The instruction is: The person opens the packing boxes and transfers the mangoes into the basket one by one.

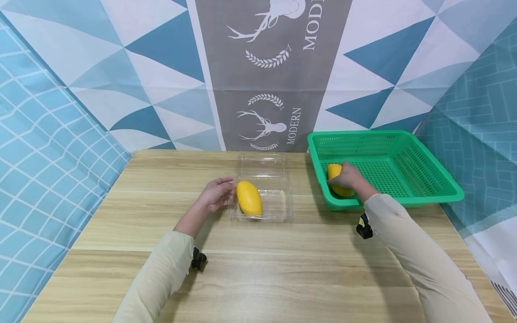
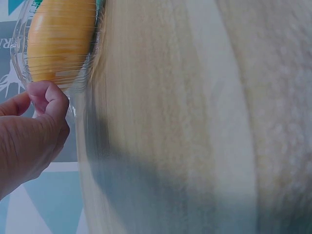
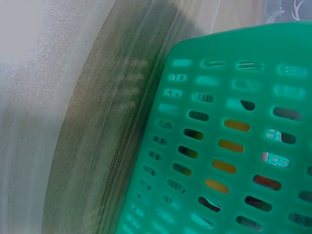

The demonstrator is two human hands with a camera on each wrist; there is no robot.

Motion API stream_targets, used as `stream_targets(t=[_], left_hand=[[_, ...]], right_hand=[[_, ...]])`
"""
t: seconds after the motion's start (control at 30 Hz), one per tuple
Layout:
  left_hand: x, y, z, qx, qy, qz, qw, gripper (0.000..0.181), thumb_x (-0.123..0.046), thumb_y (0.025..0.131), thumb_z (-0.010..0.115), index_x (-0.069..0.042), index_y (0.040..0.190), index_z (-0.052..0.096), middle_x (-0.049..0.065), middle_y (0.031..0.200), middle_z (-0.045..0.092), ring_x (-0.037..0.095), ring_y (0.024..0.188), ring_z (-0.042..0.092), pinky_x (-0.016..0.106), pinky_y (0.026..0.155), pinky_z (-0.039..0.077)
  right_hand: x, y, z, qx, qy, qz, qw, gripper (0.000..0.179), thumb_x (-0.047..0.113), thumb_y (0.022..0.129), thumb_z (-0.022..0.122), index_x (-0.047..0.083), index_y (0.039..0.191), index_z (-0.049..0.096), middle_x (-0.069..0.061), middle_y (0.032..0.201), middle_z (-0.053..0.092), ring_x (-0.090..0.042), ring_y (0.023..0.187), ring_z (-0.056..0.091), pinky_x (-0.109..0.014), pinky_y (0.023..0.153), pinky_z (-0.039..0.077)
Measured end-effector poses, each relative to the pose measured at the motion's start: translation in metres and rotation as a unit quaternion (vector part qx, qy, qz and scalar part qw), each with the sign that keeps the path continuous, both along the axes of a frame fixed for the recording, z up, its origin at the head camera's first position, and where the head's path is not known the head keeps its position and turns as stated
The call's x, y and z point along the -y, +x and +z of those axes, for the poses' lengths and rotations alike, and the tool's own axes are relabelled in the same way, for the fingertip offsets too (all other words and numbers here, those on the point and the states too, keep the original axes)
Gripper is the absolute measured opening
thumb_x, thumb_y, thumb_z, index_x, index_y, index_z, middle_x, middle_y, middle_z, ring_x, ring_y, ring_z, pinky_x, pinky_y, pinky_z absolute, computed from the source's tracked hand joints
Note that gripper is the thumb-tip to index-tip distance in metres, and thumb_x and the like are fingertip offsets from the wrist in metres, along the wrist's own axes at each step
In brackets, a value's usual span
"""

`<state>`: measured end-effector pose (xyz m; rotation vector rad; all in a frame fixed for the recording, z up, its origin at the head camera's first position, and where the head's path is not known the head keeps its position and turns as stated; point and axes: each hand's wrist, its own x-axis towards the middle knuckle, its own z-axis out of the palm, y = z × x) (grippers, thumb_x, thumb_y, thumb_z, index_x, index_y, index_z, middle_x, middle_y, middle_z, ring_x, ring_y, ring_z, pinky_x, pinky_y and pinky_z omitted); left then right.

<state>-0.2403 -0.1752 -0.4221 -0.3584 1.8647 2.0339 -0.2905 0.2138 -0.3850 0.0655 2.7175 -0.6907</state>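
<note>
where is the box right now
In the head view, the box sits on the table, right of the left hand and left of the green basket.

Grey panel (image 1: 218, 58) of the wall cloth (image 1: 165, 38), above the worktop's (image 1: 258, 273) far edge: white capitals "MODERN" (image 1: 294, 126), set sideways, beside a printed deer head (image 1: 276, 127) and leaf wreath (image 1: 265, 97). Higher up, "MOD" (image 1: 313, 29) plus part of a letter, cut off at top. Left wrist view: letter fragments (image 2: 5, 43), perhaps the same word; too partial to be sure.
</note>
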Motion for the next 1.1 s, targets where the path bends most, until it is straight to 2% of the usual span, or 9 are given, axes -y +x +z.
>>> stream_targets(t=[0.3,0.5,0.6,0.73,0.8,1.1], left_hand=[[0.0,-0.001,0.0,-0.001,0.004,-0.003,1.0,0.049,-0.009,0.094,0.051,-0.003,0.14,0.035,-0.002,0.081,0.054,0.007,0.066,0.052,0.018,0.058,0.048],[0.001,-0.002,0.0,0.0,0.004,-0.002,1.0,0.048,-0.009,0.094,0.051,-0.003,0.139,0.036,-0.002,0.081,0.053,0.007,0.067,0.052,0.018,0.059,0.048],[0.001,-0.002,0.0,0.001,0.005,-0.003,1.0,0.048,-0.009,0.094,0.05,-0.002,0.14,0.035,-0.002,0.081,0.053,0.007,0.067,0.051,0.018,0.059,0.048],[0.001,-0.002,0.0,0.0,0.006,-0.002,1.0,0.048,-0.009,0.095,0.05,-0.002,0.139,0.035,-0.001,0.082,0.053,0.007,0.066,0.051,0.017,0.058,0.048],[0.001,-0.001,0.001,-0.001,0.008,-0.001,1.0,0.048,-0.009,0.095,0.051,-0.002,0.139,0.036,-0.001,0.083,0.053,0.007,0.067,0.051,0.017,0.058,0.048],[0.0,0.0,0.002,0.001,0.011,-0.002,0.9999,0.048,-0.009,0.094,0.051,-0.002,0.14,0.035,-0.001,0.084,0.052,0.007,0.067,0.051,0.017,0.058,0.048]], right_hand=[[-0.005,0.001,0.006,-0.001,-0.005,-0.006,1.0,0.088,0.038,0.087,0.061,-0.012,0.142,0.013,-0.034,0.125,0.039,-0.04,0.103,0.047,-0.045,0.079,0.048],[-0.008,0.0,0.009,-0.017,0.003,-0.002,0.9998,0.082,0.043,0.091,0.053,-0.013,0.141,0.019,-0.035,0.127,0.04,-0.037,0.1,0.049,-0.041,0.074,0.048],[-0.009,-0.001,0.01,-0.026,0.008,0.0,0.9996,0.079,0.044,0.093,0.048,-0.013,0.142,0.02,-0.036,0.131,0.038,-0.039,0.105,0.049,-0.045,0.079,0.049],[-0.011,0.0,0.013,-0.032,0.009,0.0,0.9994,0.077,0.044,0.094,0.046,-0.011,0.142,0.023,-0.036,0.139,0.031,-0.046,0.12,0.042,-0.055,0.094,0.044],[-0.012,0.001,0.014,-0.036,0.007,-0.002,0.9993,0.076,0.044,0.095,0.047,-0.01,0.142,0.024,-0.035,0.14,0.03,-0.047,0.123,0.039,-0.056,0.095,0.042],[-0.018,0.008,0.022,-0.087,-0.029,-0.023,0.9956,0.066,0.033,0.093,0.054,-0.007,0.14,0.03,-0.032,0.126,0.045,-0.043,0.109,0.05,-0.046,0.077,0.05]])
